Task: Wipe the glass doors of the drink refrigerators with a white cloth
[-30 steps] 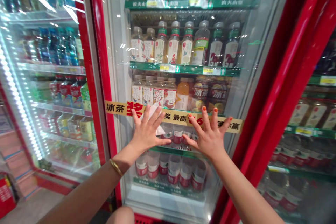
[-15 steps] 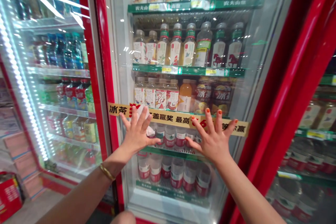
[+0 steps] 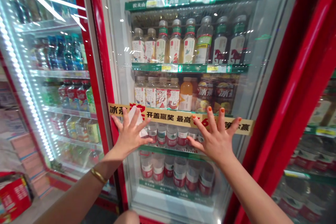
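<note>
The two hands are set well apart at the centre of the frame, fingers spread. By the left hand (image 3: 128, 139), a white tissue (image 3: 135, 114) is overlain against the tan strip (image 3: 168, 118); whether it is also pinched cannot be told. By the right hand (image 3: 219, 141), the strip's right half is overlapped at the fingertips. The strip's left end is met by the left red frame (image 3: 101, 38); its right end is seen beside the right red frame (image 3: 275, 101). Between the hands, a stretch of strip is left uncovered. The strip is borne on a glass door (image 3: 265, 52), behind which bottles (image 3: 174, 43) are shelved. At lower left, boxes (image 3: 26, 143) are stacked.
</note>
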### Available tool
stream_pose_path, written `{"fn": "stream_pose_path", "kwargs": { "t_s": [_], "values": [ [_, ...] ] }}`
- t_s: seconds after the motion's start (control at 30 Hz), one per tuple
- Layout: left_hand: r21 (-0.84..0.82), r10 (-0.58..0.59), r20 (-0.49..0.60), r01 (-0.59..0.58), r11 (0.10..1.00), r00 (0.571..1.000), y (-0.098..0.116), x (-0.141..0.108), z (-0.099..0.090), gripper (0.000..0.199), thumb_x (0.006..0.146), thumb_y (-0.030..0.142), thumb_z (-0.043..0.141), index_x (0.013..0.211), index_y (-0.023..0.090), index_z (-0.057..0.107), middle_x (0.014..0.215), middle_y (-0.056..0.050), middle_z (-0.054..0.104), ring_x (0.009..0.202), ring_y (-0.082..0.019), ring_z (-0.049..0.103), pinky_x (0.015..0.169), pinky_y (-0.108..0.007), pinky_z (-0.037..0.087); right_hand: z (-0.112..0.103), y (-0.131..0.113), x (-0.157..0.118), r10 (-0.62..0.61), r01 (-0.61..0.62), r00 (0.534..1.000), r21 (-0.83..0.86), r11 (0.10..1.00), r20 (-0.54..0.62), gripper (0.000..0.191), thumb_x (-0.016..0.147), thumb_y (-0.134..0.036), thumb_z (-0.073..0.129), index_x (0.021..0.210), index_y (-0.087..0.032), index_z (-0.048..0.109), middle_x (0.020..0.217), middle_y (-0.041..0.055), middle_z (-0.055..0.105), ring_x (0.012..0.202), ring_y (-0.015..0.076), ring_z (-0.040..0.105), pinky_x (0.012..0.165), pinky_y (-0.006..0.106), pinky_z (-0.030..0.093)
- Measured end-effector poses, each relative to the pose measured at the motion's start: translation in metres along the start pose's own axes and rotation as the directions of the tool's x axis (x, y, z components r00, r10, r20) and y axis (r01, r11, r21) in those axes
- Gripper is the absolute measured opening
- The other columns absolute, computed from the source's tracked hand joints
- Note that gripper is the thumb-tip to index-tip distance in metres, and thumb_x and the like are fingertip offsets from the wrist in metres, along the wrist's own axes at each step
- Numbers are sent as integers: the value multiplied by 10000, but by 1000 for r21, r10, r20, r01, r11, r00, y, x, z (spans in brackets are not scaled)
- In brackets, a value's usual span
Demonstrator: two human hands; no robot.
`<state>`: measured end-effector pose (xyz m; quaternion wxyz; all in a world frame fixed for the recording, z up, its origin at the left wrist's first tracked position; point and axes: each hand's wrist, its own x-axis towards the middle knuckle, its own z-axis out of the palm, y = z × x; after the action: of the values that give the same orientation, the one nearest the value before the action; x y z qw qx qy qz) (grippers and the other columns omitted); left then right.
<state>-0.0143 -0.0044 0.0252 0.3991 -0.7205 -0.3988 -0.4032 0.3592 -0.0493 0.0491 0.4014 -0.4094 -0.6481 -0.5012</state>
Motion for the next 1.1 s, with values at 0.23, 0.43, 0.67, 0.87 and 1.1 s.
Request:
{"fn": "stream_pose_path", "kwargs": {
  "t_s": [0.23,0.43,0.67,0.87,1.1],
  "values": [
    [-47,-106,-54,103,994,993,50,61,-2,1154,774,961,652,1730,511,187,1865,-15,-138,1687,-541,-161,1233,-870,-181,-1,0,0,-5,5,1000,-9,1000,3,1107,878,-854,666,1772,-424,176,1884,97,41,1688,546,177,1267,893,2],
    [-32,-57,-16,56,998,998,25,28,-3,1047,872,857,662,1719,560,124,1874,50,-40,1708,-477,-150,1253,-827,-218,0,0,-1,4,-4,1000,-6,1000,20,1132,865,-824,706,1771,-438,148,1884,96,73,1674,566,190,1258,887,43],
    [-43,-221,-98,218,975,970,33,72,-8,1056,900,905,558,1758,456,137,1879,-41,-24,1706,-510,-119,1247,-861,-173,1,0,-1,2,-2,1000,-28,1000,17,1130,876,-870,647,1779,-415,142,1875,115,135,1668,563,215,1262,891,11],
    [-52,-6,-77,2,999,997,41,15,3,989,963,905,368,1772,423,64,1878,-36,68,1727,-399,-149,1273,-772,-242,1,1,-1,3,-2,1000,-23,1000,28,1143,868,-857,666,1779,-422,129,1879,112,119,1670,569,199,1255,899,17],
    [-310,-352,-206,280,908,913,14,69,-8,752,1123,606,105,1791,277,-3,1850,-114,235,1751,-275,-65,1352,-636,-206,0,1,-1,4,-4,1000,-6,1000,16,1113,882,-851,663,1775,-419,158,1885,95,34,1689,547,167,1268,890,-18]
  ]
}}
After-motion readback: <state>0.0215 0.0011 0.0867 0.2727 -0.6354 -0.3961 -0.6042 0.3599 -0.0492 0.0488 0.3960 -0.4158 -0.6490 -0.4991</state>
